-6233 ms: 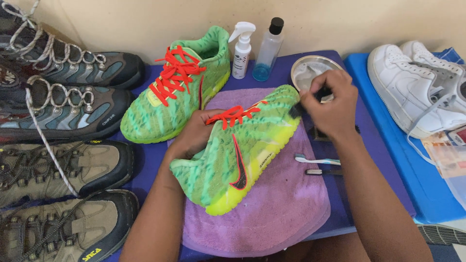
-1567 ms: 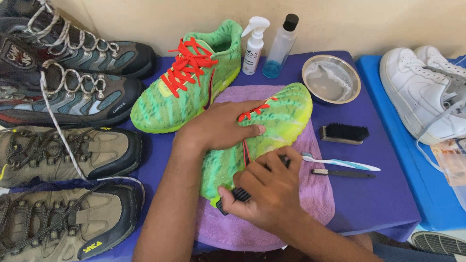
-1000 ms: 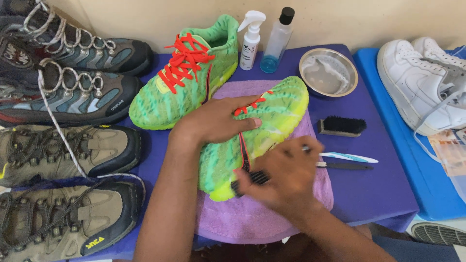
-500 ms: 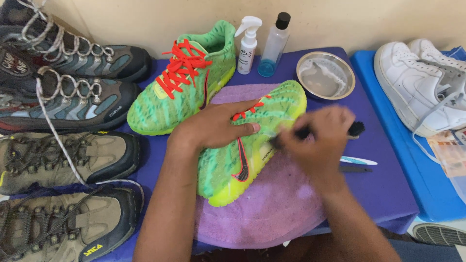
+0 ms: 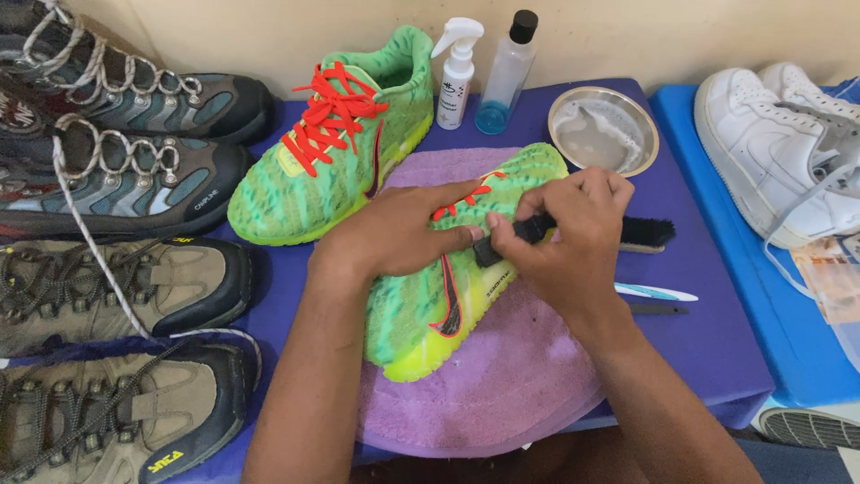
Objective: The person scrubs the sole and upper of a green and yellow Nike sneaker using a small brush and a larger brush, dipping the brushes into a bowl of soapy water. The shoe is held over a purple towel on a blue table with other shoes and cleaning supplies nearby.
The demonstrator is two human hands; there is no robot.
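A green sneaker with orange laces and a yellow sole (image 5: 421, 305) lies on a purple towel (image 5: 502, 385). My left hand (image 5: 403, 229) presses down on its upper near the laces. My right hand (image 5: 564, 237) grips a small black brush (image 5: 506, 242), with the bristles against the shoe's side near the midfoot. The matching green sneaker (image 5: 331, 134) stands behind on the purple table cover.
A spray bottle (image 5: 457, 63), a clear bottle with blue liquid (image 5: 502, 72) and a metal bowl of soapy water (image 5: 602, 130) stand at the back. A larger black brush (image 5: 647, 233) and two toothbrushes (image 5: 654, 291) lie right. Hiking boots (image 5: 116, 278) line the left, white sneakers (image 5: 779, 143) the right.
My right hand with the brush has swept from the heel end up along the shoe's side to the midfoot. My left hand stays pressed on the laces.
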